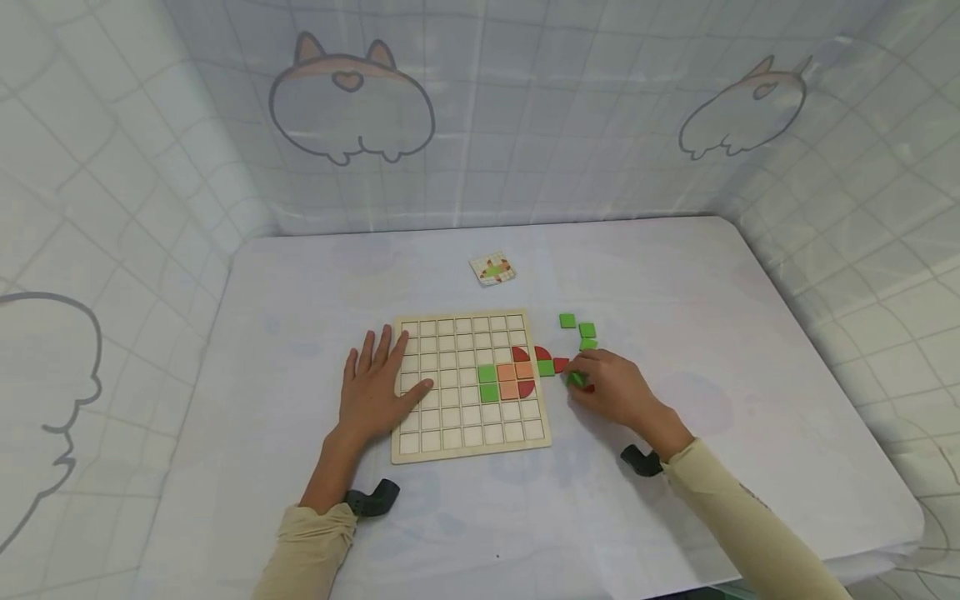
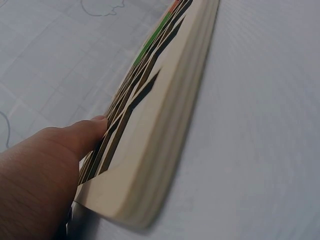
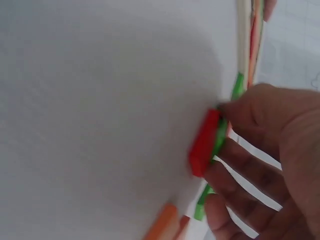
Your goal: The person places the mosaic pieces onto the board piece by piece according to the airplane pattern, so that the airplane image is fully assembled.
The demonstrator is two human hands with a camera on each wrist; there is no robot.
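Observation:
A wooden grid board (image 1: 471, 454) lies on the white-covered table, with green, orange and red pieces set in its right-hand cells. My left hand (image 1: 369, 397) rests on the board's left edge, fingers straight and spread; in the left wrist view its thumb (image 2: 92, 131) touches the grid. To the right of the board, my right hand (image 1: 617, 388) pinches a green square tile (image 1: 576, 379) between thumb and fingers. Close beside that tile is a red piece (image 3: 204, 145), partly covered by the hand in the head view.
Several loose green tiles (image 1: 567, 321) lie just beyond the right hand. By the board's right edge are a red quarter-round piece (image 1: 543, 354), a green tile (image 1: 546, 368) and another red piece (image 1: 560, 365). A small pattern card (image 1: 492, 269) lies behind the board.

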